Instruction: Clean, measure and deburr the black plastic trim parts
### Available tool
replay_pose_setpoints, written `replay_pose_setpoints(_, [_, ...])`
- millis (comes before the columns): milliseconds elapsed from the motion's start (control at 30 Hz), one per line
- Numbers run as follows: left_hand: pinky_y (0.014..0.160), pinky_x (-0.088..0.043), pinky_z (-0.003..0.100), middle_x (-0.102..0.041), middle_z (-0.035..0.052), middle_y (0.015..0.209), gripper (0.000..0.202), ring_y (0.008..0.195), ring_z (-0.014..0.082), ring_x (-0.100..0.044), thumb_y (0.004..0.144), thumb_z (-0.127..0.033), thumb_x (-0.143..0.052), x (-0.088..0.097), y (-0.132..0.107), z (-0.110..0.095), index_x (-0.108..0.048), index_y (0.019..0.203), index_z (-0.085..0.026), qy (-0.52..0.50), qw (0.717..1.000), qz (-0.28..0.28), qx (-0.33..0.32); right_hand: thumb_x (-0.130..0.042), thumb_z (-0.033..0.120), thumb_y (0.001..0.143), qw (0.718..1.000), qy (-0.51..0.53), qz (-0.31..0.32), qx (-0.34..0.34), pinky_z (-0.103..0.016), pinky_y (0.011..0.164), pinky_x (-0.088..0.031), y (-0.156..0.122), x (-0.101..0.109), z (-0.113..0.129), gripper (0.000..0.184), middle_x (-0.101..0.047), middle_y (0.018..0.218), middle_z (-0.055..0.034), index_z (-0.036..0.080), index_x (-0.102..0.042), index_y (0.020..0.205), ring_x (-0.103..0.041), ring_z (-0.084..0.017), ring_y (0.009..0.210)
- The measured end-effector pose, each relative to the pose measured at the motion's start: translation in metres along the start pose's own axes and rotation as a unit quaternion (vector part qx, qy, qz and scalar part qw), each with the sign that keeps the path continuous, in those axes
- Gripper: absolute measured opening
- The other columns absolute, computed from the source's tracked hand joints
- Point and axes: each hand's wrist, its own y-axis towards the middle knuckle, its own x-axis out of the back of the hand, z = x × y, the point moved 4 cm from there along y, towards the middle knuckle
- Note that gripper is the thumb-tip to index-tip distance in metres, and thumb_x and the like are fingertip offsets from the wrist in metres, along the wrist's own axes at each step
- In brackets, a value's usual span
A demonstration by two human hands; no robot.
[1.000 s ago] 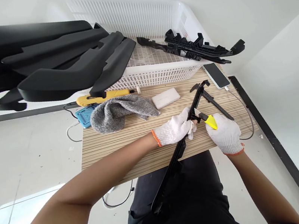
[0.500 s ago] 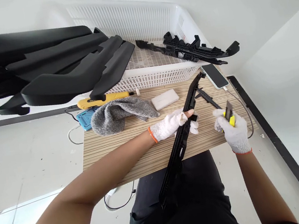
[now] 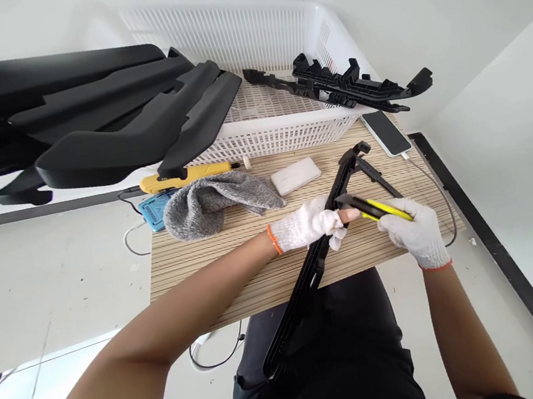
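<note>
My left hand [image 3: 318, 221], in a white knit glove with the thumb tip bare, is wrapped round a long black plastic trim piece [image 3: 304, 281]. The piece slants from the tabletop down across my lap. In my right hand [image 3: 413, 227], also gloved, is a yellow-and-black utility knife [image 3: 374, 207]. Its blade end points left and lies at the trim piece, close beside my left thumb; whether it touches the plastic I cannot tell. Behind the knife, a black caliper [image 3: 377, 176] rests on the table, partly covered by the trim piece.
A white plastic basket [image 3: 282, 139] stands at the back, with large black panels [image 3: 126, 141] over its left side and black trim pieces [image 3: 344, 86] at right. On the table [image 3: 237, 271] lie a grey cloth [image 3: 207, 205], white block [image 3: 296, 176], yellow power tool [image 3: 192, 174], blue box [image 3: 154, 210] and phone [image 3: 386, 133].
My right hand has turned the knife from upright to pointing left and brought its blade to the trim piece. The trim piece has tilted, its lower end shifting left.
</note>
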Motion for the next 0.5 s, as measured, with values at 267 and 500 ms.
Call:
replay_pose_setpoints(267, [0.043, -0.042, 0.019, -0.063, -0.0002, 0.056, 0.045, 0.048, 0.0120, -0.058, 0.081, -0.054, -0.076, -0.002, -0.008, -0.012, -0.059, 0.097, -0.015, 0.124, 0.990, -0.039, 0.059, -0.085, 0.045, 0.068, 0.995, -0.030, -0.074, 0.058, -0.027, 0.045, -0.042, 0.002, 0.002, -0.004, 0.045, -0.058, 0.054, 0.0041, 0.016, -0.078, 0.102, -0.051, -0.013, 0.046])
replay_pose_setpoints(500, [0.041, -0.043, 0.019, -0.066, 0.0017, 0.059, 0.040, 0.052, 0.0157, -0.065, 0.083, -0.053, -0.071, -0.001, -0.009, -0.008, -0.061, 0.095, -0.016, 0.173, 0.981, -0.050, 0.076, -0.083, 0.049, 0.072, 0.989, -0.090, -0.061, 0.101, -0.031, 0.056, -0.051, 0.002, 0.001, -0.003, 0.048, -0.070, 0.070, -0.0016, 0.017, -0.079, 0.107, -0.062, -0.018, 0.060])
